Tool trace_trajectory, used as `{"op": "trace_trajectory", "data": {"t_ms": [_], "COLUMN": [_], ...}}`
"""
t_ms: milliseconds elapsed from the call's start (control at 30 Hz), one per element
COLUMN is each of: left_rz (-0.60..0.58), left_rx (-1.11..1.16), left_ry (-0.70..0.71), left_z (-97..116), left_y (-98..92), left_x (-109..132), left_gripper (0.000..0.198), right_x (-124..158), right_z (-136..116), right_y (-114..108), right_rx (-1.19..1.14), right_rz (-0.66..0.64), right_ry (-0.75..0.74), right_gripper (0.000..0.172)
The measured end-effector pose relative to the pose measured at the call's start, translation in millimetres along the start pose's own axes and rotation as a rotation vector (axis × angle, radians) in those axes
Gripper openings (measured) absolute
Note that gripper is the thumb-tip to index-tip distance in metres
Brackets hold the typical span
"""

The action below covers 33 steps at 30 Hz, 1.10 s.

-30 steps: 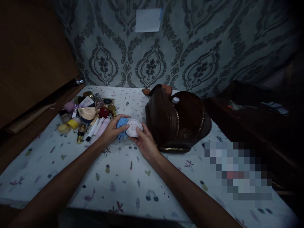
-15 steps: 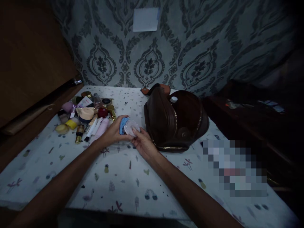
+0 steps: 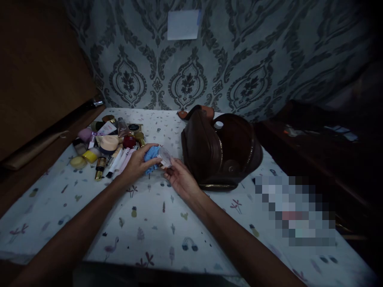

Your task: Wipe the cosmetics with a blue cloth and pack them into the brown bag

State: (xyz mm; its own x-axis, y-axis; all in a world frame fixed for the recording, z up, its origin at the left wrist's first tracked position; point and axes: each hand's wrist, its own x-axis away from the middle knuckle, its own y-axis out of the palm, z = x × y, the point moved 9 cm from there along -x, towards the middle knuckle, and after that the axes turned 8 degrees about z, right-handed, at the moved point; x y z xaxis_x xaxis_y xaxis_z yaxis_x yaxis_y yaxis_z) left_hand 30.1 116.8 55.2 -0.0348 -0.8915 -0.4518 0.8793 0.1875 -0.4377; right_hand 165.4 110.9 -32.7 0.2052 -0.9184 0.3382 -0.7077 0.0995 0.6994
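My left hand (image 3: 140, 160) is closed around a crumpled blue cloth (image 3: 152, 155), which presses against a small clear container (image 3: 165, 156). Between the fingertips of my right hand (image 3: 182, 179) is the container's right edge. It looks transparent and rather flat, tilted on edge, and its contents are hard to make out. Both hands are above the printed white tablecloth (image 3: 155, 231), left of an open brown leather bag (image 3: 199, 153). Just beyond my left hand lies a pile of cosmetics, with a beige round compact (image 3: 109, 144) and a dark red round jar (image 3: 129, 142).
A white cap (image 3: 218, 125) shows inside the bag's unzipped mouth. Yellow-lidded pots (image 3: 78, 162) and a gold-capped bottle (image 3: 100, 169) sit at the pile's near side. A blurred-out flat item (image 3: 295, 211) lies at right. Patterned wall (image 3: 188, 79) stands behind; a wooden panel (image 3: 38, 71) rises at left.
The clear container has turned from facing me to a steeper tilt. My left hand and the blue cloth have shifted slightly left, showing more cloth. The bag and cosmetics stay put.
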Motion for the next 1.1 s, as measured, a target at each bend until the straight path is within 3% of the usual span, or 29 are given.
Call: {"op": "trace_trajectory", "data": {"t_ms": [100, 233, 333, 467, 600, 700, 967, 1100], "left_rz": [-0.03, -0.064, -0.062, -0.065, -0.083, -0.063, -0.008, -0.013], "left_rx": [-0.028, -0.066, -0.098, -0.069, 0.013, 0.059, -0.013, -0.091], "left_ry": [0.031, 0.109, 0.074, -0.02, -0.02, -0.012, 0.006, 0.015], "left_z": [-3, -7, -13, -13, 1, 5, 4, 5], "left_y": [5.5, 15.9, 17.1, 10.8, 5.9, 2.0, -3.8, 5.3], "left_x": [2, 6, 6, 3, 0, -2, -2, 3], "left_gripper": [0.054, 0.095, 0.104, 0.087, 0.058, 0.046, 0.031, 0.04], "right_x": [1, 3, 3, 1, 1, 1, 4, 4], "right_z": [-1, -3, -2, 1, 0, -1, 1, 5], "right_y": [2, 4, 7, 6, 4, 3, 9, 9], "right_rx": [-0.02, -0.04, -0.008, 0.023, 0.049, 0.057, 0.059, 0.075], "right_rz": [0.002, -0.007, -0.049, -0.076, -0.075, -0.049, -0.089, -0.11], "right_ry": [-0.005, -0.029, -0.026, -0.02, -0.051, -0.061, 0.037, 0.064], "right_gripper": [0.024, 0.035, 0.042, 0.04, 0.046, 0.047, 0.042, 0.036]}}
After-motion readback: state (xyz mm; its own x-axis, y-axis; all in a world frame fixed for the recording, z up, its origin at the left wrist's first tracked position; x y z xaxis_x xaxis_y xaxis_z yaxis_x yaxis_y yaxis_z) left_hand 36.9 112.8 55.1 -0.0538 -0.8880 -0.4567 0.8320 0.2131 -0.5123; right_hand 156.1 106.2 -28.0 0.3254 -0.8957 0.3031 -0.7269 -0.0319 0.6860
